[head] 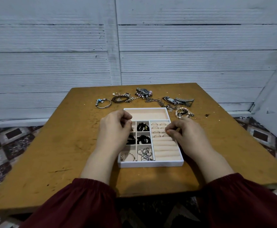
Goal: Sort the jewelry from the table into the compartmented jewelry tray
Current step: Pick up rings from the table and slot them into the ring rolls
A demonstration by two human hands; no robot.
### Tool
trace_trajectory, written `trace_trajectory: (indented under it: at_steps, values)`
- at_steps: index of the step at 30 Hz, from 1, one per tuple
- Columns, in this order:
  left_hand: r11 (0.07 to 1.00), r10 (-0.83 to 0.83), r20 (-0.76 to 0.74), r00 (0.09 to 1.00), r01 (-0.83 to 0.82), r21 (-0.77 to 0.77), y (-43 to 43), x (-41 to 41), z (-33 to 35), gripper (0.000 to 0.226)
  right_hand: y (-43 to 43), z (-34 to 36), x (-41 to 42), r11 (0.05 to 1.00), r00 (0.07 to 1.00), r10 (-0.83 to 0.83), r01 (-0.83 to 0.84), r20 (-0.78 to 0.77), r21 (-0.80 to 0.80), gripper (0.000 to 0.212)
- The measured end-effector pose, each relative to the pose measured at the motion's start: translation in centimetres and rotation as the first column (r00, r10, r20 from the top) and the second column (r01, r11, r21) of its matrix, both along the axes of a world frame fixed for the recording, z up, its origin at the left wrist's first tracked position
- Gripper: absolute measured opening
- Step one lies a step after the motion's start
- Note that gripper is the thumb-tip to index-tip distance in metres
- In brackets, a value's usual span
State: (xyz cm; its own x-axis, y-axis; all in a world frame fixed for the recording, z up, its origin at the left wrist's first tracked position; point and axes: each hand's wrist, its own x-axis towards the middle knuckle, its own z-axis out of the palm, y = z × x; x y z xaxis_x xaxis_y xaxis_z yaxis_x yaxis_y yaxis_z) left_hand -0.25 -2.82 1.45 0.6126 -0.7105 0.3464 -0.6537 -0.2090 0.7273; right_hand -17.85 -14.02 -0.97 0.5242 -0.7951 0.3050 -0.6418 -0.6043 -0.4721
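The white jewelry tray (pixel 151 164) with beige lining sits mid-table. Black bead bracelets (pixel 143 126) fill its middle cells, silver hoops (pixel 145 154) a front cell, and a pearl chain (pixel 128 157) the front-left cell. Several rings (pixel 158 129) stand in the ring rolls on the right. My left hand (pixel 113 130) hovers with curled fingers over the left cells. My right hand (pixel 188 134) pinches its fingertips at the third ring row; what they hold is hidden. Loose jewelry lies behind the tray: a bangle (pixel 103 103), braided bracelets (pixel 121 98), a watch (pixel 144 92).
Metal watch bands (pixel 179 101), a tangle of chains and rings (pixel 160 102) and a bead bracelet (pixel 183 113) lie at the back right. The tray's long back compartment (pixel 147 114) holds nothing. The wooden table (pixel 60 145) ends at a white wall behind.
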Motion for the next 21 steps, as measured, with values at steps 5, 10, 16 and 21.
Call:
trace_trajectory:
  at_steps: [5,10,16,21]
  values:
    - [1.0,-0.007,0.004,1.0,0.007,0.006,0.15,0.16,-0.11,0.013,-0.23,-0.03,0.14,1.0,1.0,0.004,-0.004,-0.022,0.004,0.006]
    - [1.0,-0.004,0.003,1.0,0.004,0.002,0.08,0.3,-0.25,0.012,-0.45,-0.26,0.44,1.0,1.0,0.01,-0.01,-0.028,0.02,0.007]
    - [1.0,0.011,-0.003,1.0,-0.011,0.007,0.11,0.19,-0.2,0.012,-0.45,-0.28,0.54,0.999,1.0,0.01,-0.01,-0.021,0.03,0.007]
    - [1.0,0.016,-0.005,1.0,-0.015,0.014,0.08,0.11,0.0,0.013,-0.27,-0.16,0.53,0.999,1.0,0.017,-0.017,0.001,0.039,0.006]
